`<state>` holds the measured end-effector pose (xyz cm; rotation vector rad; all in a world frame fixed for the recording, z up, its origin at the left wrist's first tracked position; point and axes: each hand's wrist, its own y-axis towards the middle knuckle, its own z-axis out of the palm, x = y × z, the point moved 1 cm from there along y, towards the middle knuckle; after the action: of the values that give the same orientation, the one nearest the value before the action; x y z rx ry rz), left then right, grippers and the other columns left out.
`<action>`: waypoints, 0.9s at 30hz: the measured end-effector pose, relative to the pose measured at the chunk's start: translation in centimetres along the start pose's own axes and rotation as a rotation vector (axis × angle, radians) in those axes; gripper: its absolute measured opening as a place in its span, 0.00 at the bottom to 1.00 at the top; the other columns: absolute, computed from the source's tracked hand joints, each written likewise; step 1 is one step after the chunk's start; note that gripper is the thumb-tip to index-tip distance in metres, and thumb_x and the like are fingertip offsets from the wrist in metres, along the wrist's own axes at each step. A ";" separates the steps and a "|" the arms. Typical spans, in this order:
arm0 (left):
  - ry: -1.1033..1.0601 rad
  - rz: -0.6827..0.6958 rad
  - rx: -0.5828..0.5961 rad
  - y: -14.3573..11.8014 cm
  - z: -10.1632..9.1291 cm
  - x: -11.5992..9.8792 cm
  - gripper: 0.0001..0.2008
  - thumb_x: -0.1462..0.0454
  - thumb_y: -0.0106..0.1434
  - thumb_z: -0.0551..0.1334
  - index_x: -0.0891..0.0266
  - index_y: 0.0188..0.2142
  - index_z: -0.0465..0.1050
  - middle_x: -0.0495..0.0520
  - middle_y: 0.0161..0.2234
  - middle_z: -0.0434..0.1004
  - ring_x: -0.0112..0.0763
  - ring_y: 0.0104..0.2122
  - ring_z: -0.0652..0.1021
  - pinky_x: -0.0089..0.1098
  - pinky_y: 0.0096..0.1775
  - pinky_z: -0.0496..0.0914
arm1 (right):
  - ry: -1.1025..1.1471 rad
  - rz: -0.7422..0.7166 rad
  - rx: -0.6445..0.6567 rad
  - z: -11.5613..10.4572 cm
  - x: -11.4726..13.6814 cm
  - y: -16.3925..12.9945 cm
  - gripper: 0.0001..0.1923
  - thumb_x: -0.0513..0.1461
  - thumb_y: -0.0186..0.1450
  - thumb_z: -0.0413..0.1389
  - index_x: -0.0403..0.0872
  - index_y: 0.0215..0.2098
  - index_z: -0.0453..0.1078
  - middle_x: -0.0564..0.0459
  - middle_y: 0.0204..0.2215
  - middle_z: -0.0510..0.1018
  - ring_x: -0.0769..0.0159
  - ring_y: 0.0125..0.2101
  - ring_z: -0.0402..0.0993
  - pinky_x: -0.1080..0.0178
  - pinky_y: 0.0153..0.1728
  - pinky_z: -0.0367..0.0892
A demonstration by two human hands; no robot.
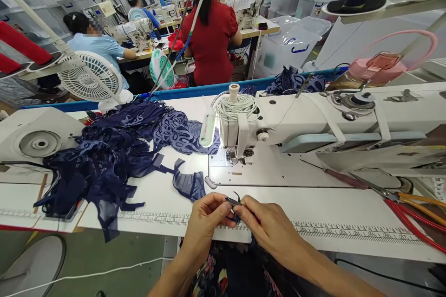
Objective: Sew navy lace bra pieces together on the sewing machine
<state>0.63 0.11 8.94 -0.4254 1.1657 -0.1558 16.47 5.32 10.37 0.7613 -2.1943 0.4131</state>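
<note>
Reference: clock positions are read from the two hands, with 12 o'clock directly away from the wearer.

Support surface: white tabletop, with a printed ruler scale along its near edge, passing under the hands from 9 to 3 o'clock.

Main unit: white sewing machine, occupying 12 to 2 o'clock. Its needle area is lit and lies at 12 o'clock.

Stock: heap of navy fabric at 10 o'clock, loosely tangled; strips overhang the near edge of the tabletop.

Second machine: white, between 9 and 10 o'clock, beside the heap and partly covered by it.

Fan: white, round grille, between 10 and 11 o'clock, beyond the heap.

Patterned panels: at 11 o'clock, lying between the heap and the needle area.

Hand tools: orange-handled scissors and a pointed tool with a brown handle, both near 3 o'clock.

Left hand: thumb and fingers pinched on a small dark piece.

Right hand: thumb and forefinger pinched on the same piece. The piece sits between both sets of fingertips, above the near edge of the tabletop; its form is partly hidden.

Loose piece: navy, part sheer and part patterned, near the left hand at 10 o'clock, flat on the tabletop.
</note>
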 end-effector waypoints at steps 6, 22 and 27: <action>-0.014 -0.005 -0.006 0.1 0.1 -0.1 0.13 0.56 0.59 0.68 0.65 0.34 0.75 0.50 0.27 0.75 0.24 0.25 0.77 0.25 0.33 0.72 | -0.020 -0.008 -0.024 0.0 0.3 0.1 0.17 0.46 0.73 0.40 0.50 0.27 0.51 0.62 0.17 0.60 0.70 0.17 0.54 0.66 0.21 0.49; 0.003 -0.023 -0.027 0.2 0.1 -0.1 0.14 0.56 0.58 0.69 0.65 0.34 0.75 0.49 0.27 0.74 0.25 0.25 0.77 0.26 0.33 0.71 | 0.076 0.044 0.012 0.2 -0.3 0.1 0.20 0.49 0.73 0.39 0.50 0.26 0.51 0.62 0.17 0.57 0.71 0.18 0.54 0.66 0.21 0.49; 0.014 -0.005 -0.018 0.3 0.1 0.1 0.14 0.55 0.58 0.69 0.65 0.33 0.75 0.50 0.27 0.74 0.27 0.25 0.77 0.28 0.33 0.72 | 0.062 0.044 0.016 0.0 -0.2 0.2 0.20 0.49 0.73 0.39 0.50 0.26 0.52 0.62 0.17 0.58 0.71 0.18 0.54 0.66 0.21 0.49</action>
<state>0.76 0.42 8.77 -0.4441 1.1801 -0.1531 16.44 5.53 10.19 0.7008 -2.1552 0.4709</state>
